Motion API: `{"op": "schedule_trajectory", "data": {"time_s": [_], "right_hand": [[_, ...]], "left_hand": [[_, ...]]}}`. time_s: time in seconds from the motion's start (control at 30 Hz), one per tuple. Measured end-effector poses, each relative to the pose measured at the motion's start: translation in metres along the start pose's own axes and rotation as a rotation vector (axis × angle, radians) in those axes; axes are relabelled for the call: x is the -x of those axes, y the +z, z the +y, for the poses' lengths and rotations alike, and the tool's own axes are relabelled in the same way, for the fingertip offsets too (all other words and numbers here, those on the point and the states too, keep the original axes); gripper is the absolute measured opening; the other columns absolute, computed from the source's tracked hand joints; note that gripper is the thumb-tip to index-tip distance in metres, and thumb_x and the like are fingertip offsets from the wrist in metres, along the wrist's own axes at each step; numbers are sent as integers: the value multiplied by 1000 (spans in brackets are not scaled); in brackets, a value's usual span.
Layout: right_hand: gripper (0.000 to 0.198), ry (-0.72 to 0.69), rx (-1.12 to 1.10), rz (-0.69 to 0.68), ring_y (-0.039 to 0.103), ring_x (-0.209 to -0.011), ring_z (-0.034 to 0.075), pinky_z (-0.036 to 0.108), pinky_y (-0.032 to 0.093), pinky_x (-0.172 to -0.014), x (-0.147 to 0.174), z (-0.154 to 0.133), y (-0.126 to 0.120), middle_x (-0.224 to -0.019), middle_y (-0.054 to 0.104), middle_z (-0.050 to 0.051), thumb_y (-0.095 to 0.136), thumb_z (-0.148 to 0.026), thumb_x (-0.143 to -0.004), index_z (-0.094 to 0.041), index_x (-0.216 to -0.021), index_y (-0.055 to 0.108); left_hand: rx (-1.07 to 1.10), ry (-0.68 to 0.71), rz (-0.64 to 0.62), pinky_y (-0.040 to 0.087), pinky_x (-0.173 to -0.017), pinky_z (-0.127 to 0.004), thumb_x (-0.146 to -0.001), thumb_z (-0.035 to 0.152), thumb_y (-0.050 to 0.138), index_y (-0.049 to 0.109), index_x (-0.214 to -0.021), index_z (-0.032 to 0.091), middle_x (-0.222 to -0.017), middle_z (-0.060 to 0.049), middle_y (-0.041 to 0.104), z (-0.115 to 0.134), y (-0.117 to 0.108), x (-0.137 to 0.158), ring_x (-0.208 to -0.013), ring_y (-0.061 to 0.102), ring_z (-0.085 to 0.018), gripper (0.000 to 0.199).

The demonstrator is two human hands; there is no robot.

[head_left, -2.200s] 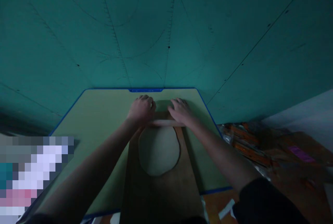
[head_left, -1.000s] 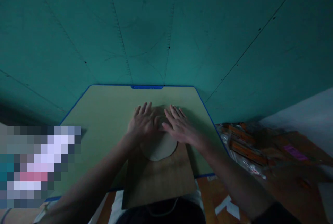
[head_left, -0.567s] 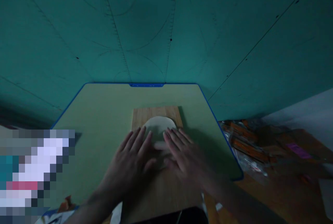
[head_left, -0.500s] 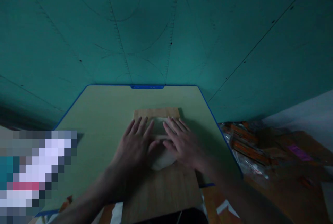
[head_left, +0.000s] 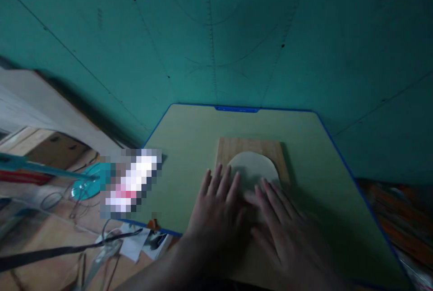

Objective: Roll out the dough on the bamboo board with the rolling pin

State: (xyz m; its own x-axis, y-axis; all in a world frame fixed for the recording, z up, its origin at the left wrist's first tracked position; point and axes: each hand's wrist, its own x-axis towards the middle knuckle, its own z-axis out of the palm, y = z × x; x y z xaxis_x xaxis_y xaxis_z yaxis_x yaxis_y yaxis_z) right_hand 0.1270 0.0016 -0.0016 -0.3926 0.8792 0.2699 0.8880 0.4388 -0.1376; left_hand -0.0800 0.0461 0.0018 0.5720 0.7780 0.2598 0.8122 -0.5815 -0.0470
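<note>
A pale, flat sheet of dough (head_left: 253, 167) lies on a wooden board (head_left: 233, 144). Part of a light rolling pin (head_left: 252, 198) shows across the dough between my hands; its ends are hidden beneath them. My left hand (head_left: 218, 205) rests over the pin's left side, palm down with fingers spread. Over the right side lies my right hand (head_left: 284, 223), also palm down, its fingers stretched forward and slightly blurred. Neither hand is wrapped round the pin. The near part of the dough is hidden by my hands and shadow.
The board is on a pale tabletop (head_left: 189, 128) with a blue edge, against a green wall (head_left: 237, 47). A bright pixelated object (head_left: 138, 173) stands at the table's left. Beyond it are a turquoise round base (head_left: 91, 182) and cables. Orange packages (head_left: 402, 223) lie at the right.
The view has swung left, so the table appears farther right. Both hands and the rolling pin have come back toward me, uncovering the far part of the dough.
</note>
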Motion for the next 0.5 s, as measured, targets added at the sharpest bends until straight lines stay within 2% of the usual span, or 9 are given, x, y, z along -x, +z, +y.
{"op": "schedule_trajectory", "data": {"time_s": [0.07,0.13,0.23,0.33,0.43,0.5], "right_hand": [[61,-79,13,36,45,-143,31,48,51,-105,8,-4,1,-159,41,17,40,-38,-102,-12,-158,34],[57,-101,19,17,42,-145,32,50,45,-112,-6,3,3,-158,42,17,38,-33,-101,-11,-154,42],[51,-19,27,-81,35,-149,33,54,31,-121,-55,31,6,-158,41,21,36,-30,-102,-7,-145,53],[52,97,26,-145,29,-152,30,51,25,-123,-106,60,4,-162,36,19,38,-26,-101,-8,-149,47],[53,317,44,-136,28,-152,33,52,24,-123,-134,75,2,-161,35,21,42,-21,-98,-6,-149,47],[55,381,47,-142,29,-151,35,54,25,-122,-135,72,2,-160,36,23,44,-21,-97,-4,-150,45]], "left_hand": [[24,67,30,23,-120,-58,-100,61,37,39,-151,9,-159,-20,40,4,-3,18,-149,29,-41,73],[83,144,20,20,-121,-58,-96,69,36,37,-152,7,-160,-22,36,-1,-4,12,-151,25,-41,84],[167,178,-79,23,-123,-52,-98,67,34,37,-153,7,-160,-21,38,-18,1,-37,-149,32,-36,81],[168,71,-197,25,-123,-49,-102,55,35,47,-150,17,-158,-13,44,-34,12,-103,-149,34,-31,62],[161,-55,-179,25,-118,-62,-105,42,28,52,-145,13,-155,-19,45,-38,23,-146,-150,29,-38,56],[156,-118,-160,27,-115,-67,-104,36,25,51,-145,8,-154,-22,46,-35,26,-149,-150,29,-41,56]]}}
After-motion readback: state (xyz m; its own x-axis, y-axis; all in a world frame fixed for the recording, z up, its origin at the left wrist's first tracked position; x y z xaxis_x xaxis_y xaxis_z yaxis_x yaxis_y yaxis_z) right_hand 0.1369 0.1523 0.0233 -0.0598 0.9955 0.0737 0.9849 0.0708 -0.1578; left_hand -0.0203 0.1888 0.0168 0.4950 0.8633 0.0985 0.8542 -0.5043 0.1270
